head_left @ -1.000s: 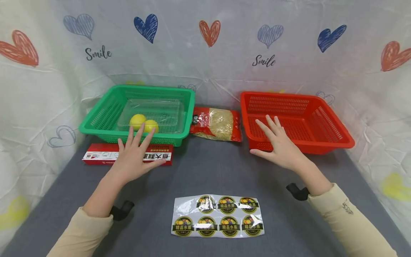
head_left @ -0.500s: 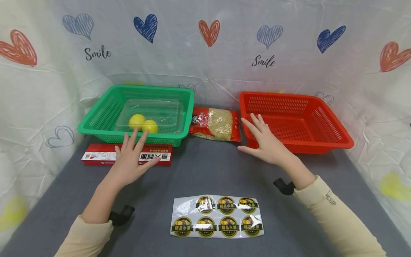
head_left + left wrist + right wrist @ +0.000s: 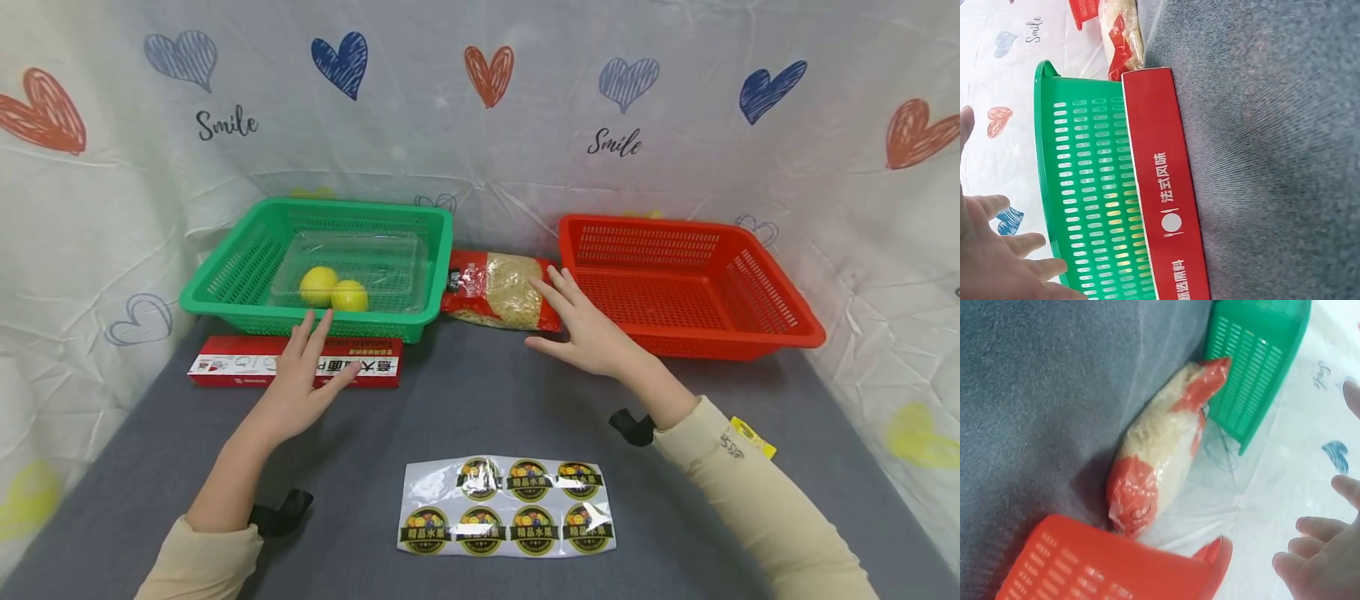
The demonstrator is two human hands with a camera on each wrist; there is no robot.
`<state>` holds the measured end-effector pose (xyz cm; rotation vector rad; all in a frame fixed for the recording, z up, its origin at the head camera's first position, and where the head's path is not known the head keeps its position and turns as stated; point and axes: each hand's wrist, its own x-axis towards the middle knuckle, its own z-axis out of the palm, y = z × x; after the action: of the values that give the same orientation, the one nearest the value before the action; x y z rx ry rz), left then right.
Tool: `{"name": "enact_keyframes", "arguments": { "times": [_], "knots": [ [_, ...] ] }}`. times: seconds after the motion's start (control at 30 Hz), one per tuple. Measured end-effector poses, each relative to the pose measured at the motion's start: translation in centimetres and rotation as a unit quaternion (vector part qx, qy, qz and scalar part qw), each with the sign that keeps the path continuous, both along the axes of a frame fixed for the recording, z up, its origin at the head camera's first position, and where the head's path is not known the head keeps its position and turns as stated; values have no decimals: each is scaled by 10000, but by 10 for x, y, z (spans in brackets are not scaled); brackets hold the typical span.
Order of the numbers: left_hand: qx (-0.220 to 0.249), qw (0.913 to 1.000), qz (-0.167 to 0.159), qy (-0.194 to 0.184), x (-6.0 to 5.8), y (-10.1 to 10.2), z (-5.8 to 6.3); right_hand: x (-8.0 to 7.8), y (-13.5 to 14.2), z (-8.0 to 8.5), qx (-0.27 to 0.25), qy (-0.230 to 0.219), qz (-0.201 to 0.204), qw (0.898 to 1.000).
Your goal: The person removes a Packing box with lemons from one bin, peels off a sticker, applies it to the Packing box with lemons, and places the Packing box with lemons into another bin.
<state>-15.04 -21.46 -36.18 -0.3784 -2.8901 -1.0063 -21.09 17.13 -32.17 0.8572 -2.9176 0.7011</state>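
Note:
My left hand [image 3: 296, 396], fingers spread and holding nothing, hovers in front of the green basket [image 3: 217, 302]. It overlaps a long red-and-white box [image 3: 232, 362] with Chinese lettering. In the basket are a clear plastic container [image 3: 390, 258] and two round yellow fruits, one fruit [image 3: 318, 286] left of the other fruit [image 3: 349, 296]. My right hand [image 3: 592, 337], also spread and holding nothing, is raised near the gap between the baskets. Its fingertips overlap a red-and-clear bag [image 3: 510, 287] of pale dry food in the head view. The left wrist view shows the left fingers [image 3: 1029, 244] beside the basket's rim.
At the back right stands a red basket [image 3: 780, 329] with nothing visible inside. A sheet of round fruit stickers [image 3: 510, 506] lies at the front middle of the grey table [image 3: 480, 400]. Beside the right sleeve shows a small yellow packet [image 3: 752, 437]. A heart-print cloth [image 3: 420, 125] hangs behind.
My right hand has moved left, from over the red basket to the bag. The yellow packet has come into sight beside the sleeve. My left hand has shifted slightly down and left.

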Motion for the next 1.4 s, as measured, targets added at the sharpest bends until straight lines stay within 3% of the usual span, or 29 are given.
{"name": "enact_keyframes", "arguments": {
  "times": [0.4, 0.67, 0.9, 0.97, 1.17, 1.4],
  "knots": [
    [793, 9968, 18, -10, 2, -3, -5, -11, -29, -2, 79, 198, 315, 9993],
    [1203, 9921, 47, -349, 1, -5, -9, -18, -54, 1, 69, 155, 431, 9989],
    [1792, 9797, 235, -872, 0, -3, -8, -20, -70, 3, 141, 124, 514, 9985],
    [2111, 9710, 371, -1058, -1, -2, -7, -21, -75, 3, 143, 76, 515, 9985],
    [3241, 9320, 712, -1457, -5, 2, -2, -25, -87, 1, 103, -52, 520, 9986],
    [4045, 8964, 767, -1641, -8, 2, 0, -28, -100, 0, 31, -235, 551, 9982]
  ]
}}
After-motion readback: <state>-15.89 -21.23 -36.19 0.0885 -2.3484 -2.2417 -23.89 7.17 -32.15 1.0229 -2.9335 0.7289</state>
